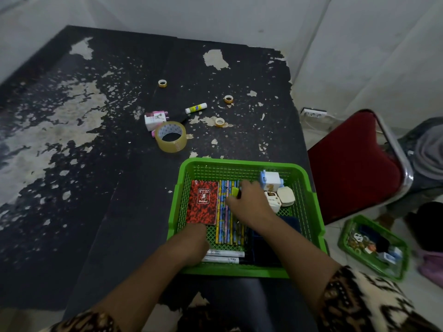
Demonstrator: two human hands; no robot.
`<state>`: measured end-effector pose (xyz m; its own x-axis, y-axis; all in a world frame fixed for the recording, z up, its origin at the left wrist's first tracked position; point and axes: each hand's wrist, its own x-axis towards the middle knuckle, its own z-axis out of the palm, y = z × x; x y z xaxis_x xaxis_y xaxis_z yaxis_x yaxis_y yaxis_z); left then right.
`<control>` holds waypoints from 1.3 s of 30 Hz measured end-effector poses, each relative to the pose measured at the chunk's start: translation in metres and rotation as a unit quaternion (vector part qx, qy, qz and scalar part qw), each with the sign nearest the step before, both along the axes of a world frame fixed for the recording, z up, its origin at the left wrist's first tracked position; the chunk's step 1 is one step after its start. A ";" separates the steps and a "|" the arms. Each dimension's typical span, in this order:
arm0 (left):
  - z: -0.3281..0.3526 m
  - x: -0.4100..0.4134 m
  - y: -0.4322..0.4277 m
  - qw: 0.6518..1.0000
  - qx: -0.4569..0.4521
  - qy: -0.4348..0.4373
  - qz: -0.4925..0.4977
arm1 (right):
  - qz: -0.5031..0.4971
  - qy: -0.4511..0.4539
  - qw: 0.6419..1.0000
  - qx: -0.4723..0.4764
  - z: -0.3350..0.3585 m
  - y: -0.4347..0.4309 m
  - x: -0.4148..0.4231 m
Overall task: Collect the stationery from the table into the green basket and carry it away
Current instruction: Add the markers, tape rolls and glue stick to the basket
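though the red notebook (202, 202) carries a white-framed label with a small emblem, its lettering is too blurred to read with certainty. the glue stick (196, 108) has a yellow and blue label, and the two white markers (225, 254) bear dark print, none of it legible.

the right hand (249, 202) reaches from the lower right into the green basket (239, 161), palm down over the row of patterned pencils (225, 226). its thumb and fingers pinch a yellow-green marker (236, 192) with a dark tip. the left hand (194, 245) sits low at the basket's near left corner, just below the notebook and beside the white markers. its fingers are hidden, so i cannot tell whether it grips anything.

the basket stands at the near right edge of the black, peeling table (72, 212). it also holds a blue and white box (271, 179) and cream cases (285, 196) at its far right.

out on the table lie the large clear tape roll (170, 136), touching a pink and white box (155, 119), the glue stick and three small tape rolls (228, 98), well apart from the basket.
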<state>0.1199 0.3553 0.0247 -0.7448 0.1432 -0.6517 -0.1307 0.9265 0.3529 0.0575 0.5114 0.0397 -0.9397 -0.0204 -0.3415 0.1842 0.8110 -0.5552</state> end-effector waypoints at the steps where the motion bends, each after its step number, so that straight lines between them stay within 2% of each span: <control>1: -0.001 -0.002 -0.001 1.000 0.001 0.003 0.014 | 0.006 -0.020 1.000 -0.012 -0.002 -0.003 0.003; 6: -0.006 -0.006 -0.005 0.999 0.000 0.023 0.038 | 0.021 -0.093 0.993 -0.067 -0.010 -0.016 0.024; 11: -0.005 -0.003 -0.004 0.999 -0.019 -0.020 -0.033 | -0.037 -0.126 0.980 -0.151 -0.015 -0.016 0.025; 17: 0.001 0.000 -0.006 0.993 -0.033 -0.054 -0.100 | -0.074 -0.143 0.972 -0.174 -0.022 -0.014 0.025; 19: 0.012 0.000 -0.013 0.995 -0.011 -0.027 -0.092 | -0.064 -0.149 0.971 -0.176 -0.019 -0.018 0.031; 22: 0.030 -0.004 -0.033 0.996 0.060 0.071 -0.005 | -0.062 -0.144 0.964 -0.214 -0.021 -0.020 0.043; 25: 0.037 -0.010 -0.053 0.965 0.113 0.214 0.103 | -0.050 -0.110 0.964 -0.236 -0.026 -0.021 0.052; 28: 0.031 -0.011 -0.062 0.946 0.120 0.260 0.149 | 0.027 -0.082 0.977 -0.197 -0.032 -0.022 0.059; 33: 0.019 -0.007 -0.064 0.939 0.144 0.261 0.173 | 0.187 -0.012 0.979 -0.082 -0.038 -0.023 0.066; 39: 0.013 -0.004 -0.066 0.936 0.146 0.272 0.172 | 0.323 0.045 0.944 0.051 -0.034 -0.032 0.058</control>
<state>0.1156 0.2894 0.0374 -0.9896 -0.0522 -0.1341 -0.1307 0.7159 0.6858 0.1155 0.4791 0.0056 -0.7673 -0.5714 -0.2911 -0.4122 0.7872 -0.4587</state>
